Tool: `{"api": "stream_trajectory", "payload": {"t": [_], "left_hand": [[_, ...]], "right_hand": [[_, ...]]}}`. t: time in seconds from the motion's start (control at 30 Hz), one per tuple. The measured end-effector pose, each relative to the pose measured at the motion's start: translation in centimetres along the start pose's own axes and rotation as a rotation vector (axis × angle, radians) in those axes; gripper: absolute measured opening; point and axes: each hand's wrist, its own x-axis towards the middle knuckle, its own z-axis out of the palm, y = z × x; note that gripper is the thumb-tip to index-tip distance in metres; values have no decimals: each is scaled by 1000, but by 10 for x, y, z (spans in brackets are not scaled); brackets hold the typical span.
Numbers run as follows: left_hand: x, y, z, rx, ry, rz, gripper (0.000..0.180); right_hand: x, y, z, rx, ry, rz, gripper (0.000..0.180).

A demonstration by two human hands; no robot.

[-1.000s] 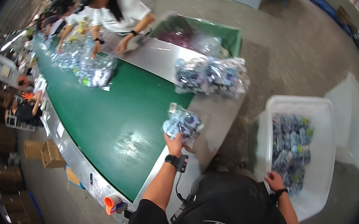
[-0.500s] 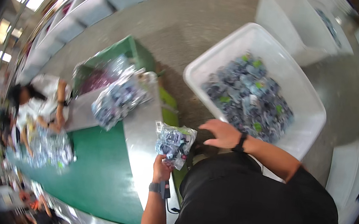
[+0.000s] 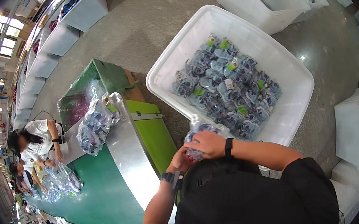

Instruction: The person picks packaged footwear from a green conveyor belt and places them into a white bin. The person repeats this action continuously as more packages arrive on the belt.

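Note:
In front of my body I hold a clear plastic bag (image 3: 197,124) with small blue-grey items in it, which look like shoes. My left hand (image 3: 181,159) grips the bag's near end, its fingers partly hidden. From the right, my right hand (image 3: 207,144) closes over the bag's middle. Just beyond the bag stands a large white tub (image 3: 164,72). Inside it lie several similar clear bags of blue-grey shoes (image 3: 227,88), some with bright green labels.
At left a green belt (image 3: 111,193) runs along a metal table edge (image 3: 127,150). A pile of bagged shoes (image 3: 94,130) lies there, beside a green-lined bin (image 3: 99,68). Co-workers (image 3: 35,139) handle bags farther left. More white tubs (image 3: 263,12) stand beyond and at right (image 3: 352,124).
My right hand has come over from beside the bag and now closes on it. The bag has moved right, toward the white tub. The view has turned.

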Motion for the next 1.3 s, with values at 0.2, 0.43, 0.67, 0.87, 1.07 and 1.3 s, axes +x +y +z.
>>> {"api": "stream_trajectory", "payload": {"t": [0.2, 0.43, 0.67, 0.87, 1.07, 1.3], "left_hand": [[2, 0, -18, 224, 195, 299, 53], [-32, -40, -115, 402, 543, 346, 49], [-72, -88, -156, 266, 638, 331, 49], [-92, -121, -170, 124, 697, 342, 53], [-92, -155, -202, 97, 656, 293, 45], [-75, -194, -233, -58, 755, 352, 46]], "right_hand": [[-68, 49, -23, -42, 23, 274, 68], [-111, 97, -32, -194, 40, 483, 62], [-112, 125, -2, -244, 15, 503, 56], [-132, 134, 34, 29, -111, 824, 51], [-175, 166, 73, 111, -27, 855, 44], [-227, 226, 91, -26, -64, 903, 34]]}}
